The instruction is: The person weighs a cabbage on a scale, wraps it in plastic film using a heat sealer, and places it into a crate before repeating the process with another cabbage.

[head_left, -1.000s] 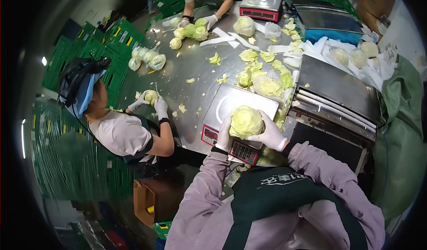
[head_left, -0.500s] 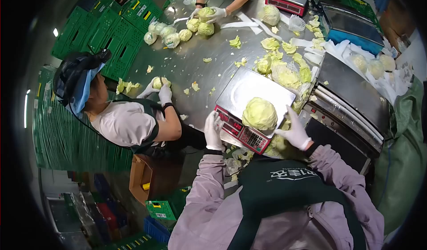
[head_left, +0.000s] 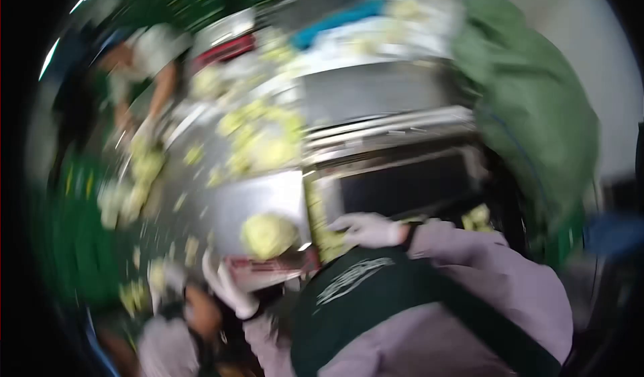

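Note:
A pale green cabbage (head_left: 268, 235) rests on the scale (head_left: 258, 199), near its red display edge. Beside the scale's left front corner is my left hand (head_left: 227, 286), gloved in white, its fingers apart and nothing in them. My right hand (head_left: 369, 230), also in a white glove, is off to the right of the cabbage, over the leaf-strewn strip by the wrapping machine (head_left: 396, 176). Its fingers reach out to the left, apart from the cabbage, and hold nothing. Motion blurs the whole view.
Loose leaves (head_left: 265, 135) lie behind the scale. Cabbages (head_left: 144, 169) are near a co-worker (head_left: 151, 55) at the back left. Another co-worker (head_left: 168, 343) is close at my lower left. A second scale (head_left: 225, 38) stands at the back, a green sack (head_left: 537, 102) at the right.
The view has swung to the right, so the scale and cabbage now appear further left. My right hand has moved away from the cabbage and scale to the right.

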A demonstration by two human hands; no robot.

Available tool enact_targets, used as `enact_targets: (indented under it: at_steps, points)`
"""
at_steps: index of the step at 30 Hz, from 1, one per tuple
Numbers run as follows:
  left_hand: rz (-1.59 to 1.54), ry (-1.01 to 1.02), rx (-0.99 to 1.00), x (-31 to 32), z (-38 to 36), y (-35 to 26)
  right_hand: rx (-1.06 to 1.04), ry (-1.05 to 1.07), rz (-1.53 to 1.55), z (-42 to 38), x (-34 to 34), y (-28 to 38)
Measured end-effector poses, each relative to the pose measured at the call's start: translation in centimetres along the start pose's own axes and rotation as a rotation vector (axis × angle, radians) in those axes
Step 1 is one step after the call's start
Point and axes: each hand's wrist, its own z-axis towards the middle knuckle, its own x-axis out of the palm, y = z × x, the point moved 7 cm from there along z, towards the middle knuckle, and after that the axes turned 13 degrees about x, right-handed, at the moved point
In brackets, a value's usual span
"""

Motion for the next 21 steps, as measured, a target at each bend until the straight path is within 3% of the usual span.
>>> enact_targets:
  at_steps: [1, 3, 4, 6, 7, 8, 12, 16, 19, 20, 21]
  points:
    - [0.272, 0.091, 0.182, 0.5, 0.4, 0.5, 0.134, -0.02, 0.098, -1.9, 0.2, -0.2]
    - [0.498, 0.321, 0.324, 2.6, -0.3, 0.2, 0.353, 0.121, -0.021, -3.3, 1.1, -1.5]
    - [0.568, 0.441, 0.406, 3.4, 0.3, 1.1, 0.269, -0.047, 0.108, -4.2, 0.9, -2.2]
    - [0.558, 0.438, 0.236, 8.2, -0.5, -0.9, 0.25, -0.237, 0.11, -5.5, 0.7, -3.3]
    - [0.645, 0.495, 0.32, 10.3, -0.9, -1.5, 0.281, -0.258, 0.165, -6.3, 0.6, -4.3]
    - [0.751, 0.586, 0.241, 13.0, -1.8, -3.4, 0.306, -0.276, 0.208, -7.0, 0.8, -4.5]
    - [0.726, 0.786, 0.396, 17.3, -2.0, -3.9, 0.363, -0.307, 0.284, -8.4, 1.5, -6.2]
    - [0.719, 0.88, 0.492, 18.5, -2.2, -4.3, 0.35, -0.338, 0.302, -8.8, 1.8, -6.7]
    - [0.76, 0.894, 0.501, 15.3, 0.1, -1.7, 0.373, -0.289, 0.234, -9.8, 0.5, -5.8]
    - [0.639, 0.673, 0.215, 12.6, 1.7, 0.6, 0.365, -0.332, 0.271, -9.0, 1.4, -7.3]
    - [0.681, 0.641, 0.216, 13.1, 1.3, -0.6, 0.36, -0.336, 0.367, -9.8, 1.0, -7.2]
